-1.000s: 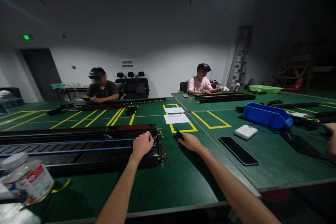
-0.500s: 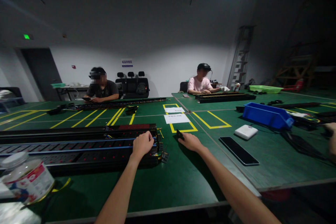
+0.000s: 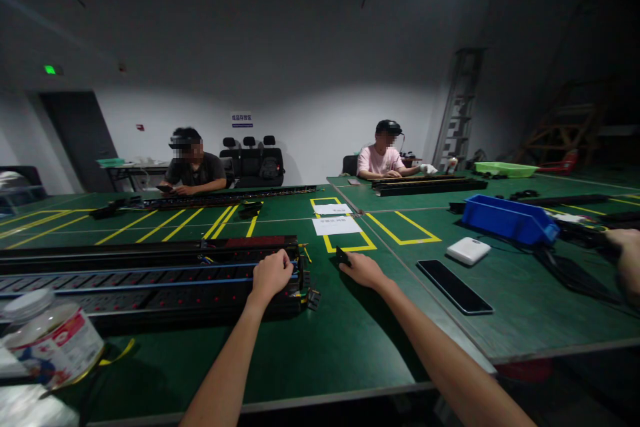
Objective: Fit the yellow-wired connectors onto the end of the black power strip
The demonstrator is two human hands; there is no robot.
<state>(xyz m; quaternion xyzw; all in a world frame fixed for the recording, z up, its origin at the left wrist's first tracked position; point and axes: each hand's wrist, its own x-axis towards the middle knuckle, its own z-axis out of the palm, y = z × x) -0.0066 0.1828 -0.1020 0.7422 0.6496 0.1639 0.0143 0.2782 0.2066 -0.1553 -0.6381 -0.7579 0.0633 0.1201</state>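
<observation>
Several long black power strips with rows of sockets, red dots and blue edges lie side by side at the left. My left hand rests on the right end of one, its fingers curled round the end; the fingertips are partly hidden. Loose coloured wires and a small black connector stick out at that end. Just to the right, above the green table, my right hand pinches a small flat black piece that stands upright.
Right of my arm lie a black phone, a white box and a blue bin. A clear jar stands front left. Paper sheets lie ahead. Two people sit opposite; another person's hand shows at the right edge.
My two hands stay where they were. At the right edge, the other person's hand has come a little further into view, and the pink-shirted person's gloved hand has shifted slightly.
</observation>
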